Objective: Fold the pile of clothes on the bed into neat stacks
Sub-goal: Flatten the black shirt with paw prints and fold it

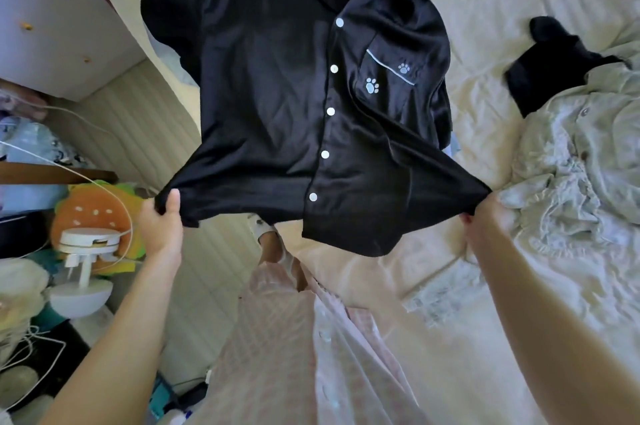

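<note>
Head view: both hands, left hand (pixel 161 220) and right hand (pixel 479 217), pinch the black shirt (pixel 277 95) hem corners; its long axis runs away from them, over the bed (pixel 485 9).

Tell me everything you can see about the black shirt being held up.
The black shirt looks like satiny, slightly shiny fabric. It has a collar with a pale tag, short sleeves, five white buttons down a fastened front, and a chest pocket with light piping and two pale paw prints. It is spread out, front facing the camera, collar far, hem near, over the bed. The left hand and right hand each pinch a hem corner.
</note>
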A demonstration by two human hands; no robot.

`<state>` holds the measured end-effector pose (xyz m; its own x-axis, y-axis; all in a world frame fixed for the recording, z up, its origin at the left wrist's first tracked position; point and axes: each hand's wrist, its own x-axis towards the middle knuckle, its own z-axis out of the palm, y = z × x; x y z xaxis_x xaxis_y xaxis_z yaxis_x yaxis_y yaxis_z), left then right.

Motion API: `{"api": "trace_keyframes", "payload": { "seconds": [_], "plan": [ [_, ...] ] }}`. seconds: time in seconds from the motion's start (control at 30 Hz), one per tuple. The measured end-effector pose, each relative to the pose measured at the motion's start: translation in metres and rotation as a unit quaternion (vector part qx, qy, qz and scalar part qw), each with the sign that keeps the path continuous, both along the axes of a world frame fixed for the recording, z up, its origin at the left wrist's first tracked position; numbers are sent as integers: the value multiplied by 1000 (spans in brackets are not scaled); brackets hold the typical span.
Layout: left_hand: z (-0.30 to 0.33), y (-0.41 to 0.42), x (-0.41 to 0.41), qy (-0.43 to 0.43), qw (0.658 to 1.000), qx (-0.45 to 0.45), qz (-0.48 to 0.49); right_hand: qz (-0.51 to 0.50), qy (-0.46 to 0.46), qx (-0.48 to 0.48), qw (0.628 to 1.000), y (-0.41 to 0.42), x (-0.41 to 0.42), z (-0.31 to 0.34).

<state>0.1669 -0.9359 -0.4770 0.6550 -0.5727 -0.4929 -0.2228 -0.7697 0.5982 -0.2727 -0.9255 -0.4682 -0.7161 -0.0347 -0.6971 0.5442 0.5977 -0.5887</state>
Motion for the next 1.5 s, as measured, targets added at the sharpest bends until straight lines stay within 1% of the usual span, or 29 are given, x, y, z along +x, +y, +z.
{"api": "trace_keyframes", "payload": {
  "seconds": [0.07, 0.13, 0.2, 0.23, 0.3, 0.33, 0.4, 0.47, 0.5, 0.57, 0.63, 0.7, 0.73, 0.83, 0.9, 0.97, 1.03, 1.07, 1.13, 1.2, 1.3, 1.43, 1.5],
  "plan": [
    [0, 0, -7, 20, 1000, -4, -24, 11, -2, -9, 1000, -5, 4, -1],
    [-1, 6, -13, 66, 996, 15, -57, 44, -42, 17, 998, 3, 12, -8],
    [-3, 16, -17, 164, 983, 56, -68, 77, -114, 60, 989, 20, 24, -18],
    [-2, 21, -17, 217, 970, 85, -70, 78, -153, 75, 982, 28, 31, -23],
    [-1, 30, -14, 286, 943, 151, -80, 57, -220, 80, 970, 42, 48, -31],
    [0, 33, -10, 306, 931, 180, -85, 49, -241, 70, 967, 46, 56, -34],
    [0, 41, -3, 320, 915, 225, -97, 36, -247, 40, 967, 49, 68, -38],
    [1, 48, 2, 301, 919, 237, -95, 39, -223, 14, 974, 47, 74, -40],
    [2, 50, 5, 284, 928, 226, -87, 48, -205, -4, 978, 44, 75, -39],
    [5, 53, 10, 264, 947, 172, -63, 46, -178, -52, 982, 35, 75, -33],
    [13, 53, 14, 267, 958, 99, -34, 11, -202, -123, 972, 28, 74, -21],
    [22, 51, 16, 267, 962, 42, -22, -55, -247, -174, 952, 24, 73, -12],
    [25, 51, 16, 271, 962, 22, -24, -73, -266, -188, 942, 25, 73, -9],
    [30, 52, 16, 301, 951, -7, -63, -62, -325, -216, 918, 40, 78, -5],
    [31, 55, 18, 332, 939, -16, -91, -47, -353, -212, 910, 56, 82, -4],
    [32, 61, 21, 353, 930, -25, -102, -31, -367, -193, 910, 70, 87, -2],
    [34, 67, 25, 352, 930, -33, -103, -7, -354, -144, 924, 82, 90, 1],
    [35, 69, 26, 345, 933, -37, -97, 20, -332, -100, 938, 89, 91, 3],
    [38, 73, 29, 329, 940, -44, -73, 84, -265, -12, 961, 100, 92, 9],
    [45, 73, 29, 323, 943, -54, -53, 130, -192, 25, 972, 108, 91, 14],
    [61, 68, 25, 337, 937, -82, -39, 165, -100, 22, 981, 112, 89, 30],
    [91, 57, 20, 365, 925, -101, -42, 138, -65, -59, 987, 108, 83, 61],
    [103, 50, 22, 375, 920, -108, -26, 141, -42, -71, 987, 107, 78, 74]
  ]
}}
